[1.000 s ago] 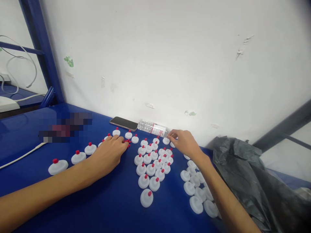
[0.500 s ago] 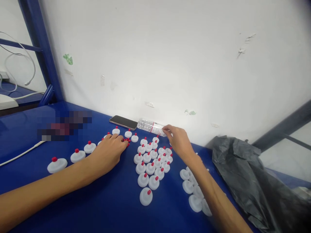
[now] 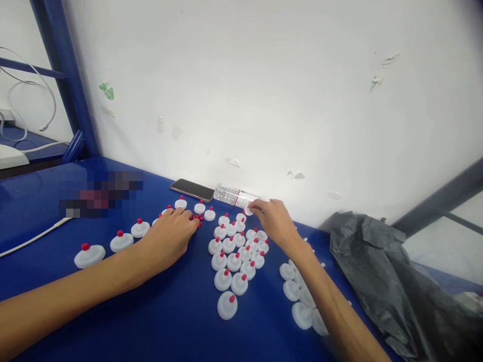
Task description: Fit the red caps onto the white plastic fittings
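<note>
My left hand rests on the blue table with its fingers curled, right beside a small pile of red tips. Its fingertips are mostly hidden, so I cannot make out what they hold. Farther right, my right hand pinches the red top of a white cap in front of the bottle. Between my arms stands a cluster of white caps with red tips. More such caps line up beyond my left forearm. White caps without visible tips lie beside my right forearm, partly covered by it.
A phone and a clear plastic bottle lie along the white wall. A dark plastic bag takes up the right side. A white cable and a blurred-out object are at the left.
My right hand has moved slightly left and down, bringing the pinched cap to the far end of the cluster. My left hand stays nearly where it was.
</note>
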`<act>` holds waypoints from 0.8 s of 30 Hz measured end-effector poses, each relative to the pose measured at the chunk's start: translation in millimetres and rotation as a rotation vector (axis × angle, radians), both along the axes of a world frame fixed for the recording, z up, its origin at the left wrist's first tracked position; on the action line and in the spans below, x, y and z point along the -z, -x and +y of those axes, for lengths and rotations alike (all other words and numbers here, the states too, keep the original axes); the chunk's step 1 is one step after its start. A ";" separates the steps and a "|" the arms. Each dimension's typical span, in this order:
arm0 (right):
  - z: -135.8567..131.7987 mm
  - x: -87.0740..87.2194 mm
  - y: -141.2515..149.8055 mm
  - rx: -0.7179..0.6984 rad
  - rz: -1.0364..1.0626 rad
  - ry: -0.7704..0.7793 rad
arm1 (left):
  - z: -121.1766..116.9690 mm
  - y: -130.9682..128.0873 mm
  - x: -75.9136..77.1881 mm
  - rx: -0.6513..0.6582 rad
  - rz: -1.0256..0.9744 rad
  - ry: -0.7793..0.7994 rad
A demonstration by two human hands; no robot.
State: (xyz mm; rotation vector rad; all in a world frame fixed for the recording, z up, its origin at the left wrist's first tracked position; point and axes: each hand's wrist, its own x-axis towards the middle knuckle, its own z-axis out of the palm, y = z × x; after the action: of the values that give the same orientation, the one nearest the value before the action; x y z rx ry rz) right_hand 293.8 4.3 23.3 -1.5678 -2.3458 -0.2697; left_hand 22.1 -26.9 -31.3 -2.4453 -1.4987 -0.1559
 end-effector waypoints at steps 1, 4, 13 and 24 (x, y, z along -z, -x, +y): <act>-0.3 -1.2 -0.5 0.007 -0.003 0.002 | -0.1 0.1 0.2 0.001 -0.004 0.001; -1.1 -4.1 -2.1 0.040 0.004 0.009 | -0.6 0.1 0.1 -0.001 -0.005 0.004; -2.8 -3.8 -5.0 0.069 0.000 0.139 | -0.2 -0.2 -0.3 0.000 0.019 -0.001; -5.8 -7.2 -4.2 0.091 -0.012 0.146 | 1.0 2.3 0.7 0.025 -0.001 0.003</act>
State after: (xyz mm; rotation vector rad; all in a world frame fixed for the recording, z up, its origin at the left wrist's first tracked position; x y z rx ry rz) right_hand 298.0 -1.4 30.5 -1.7471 -2.3538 -0.1296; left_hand 19.8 -25.9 -32.1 -2.4681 -1.4700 -0.1599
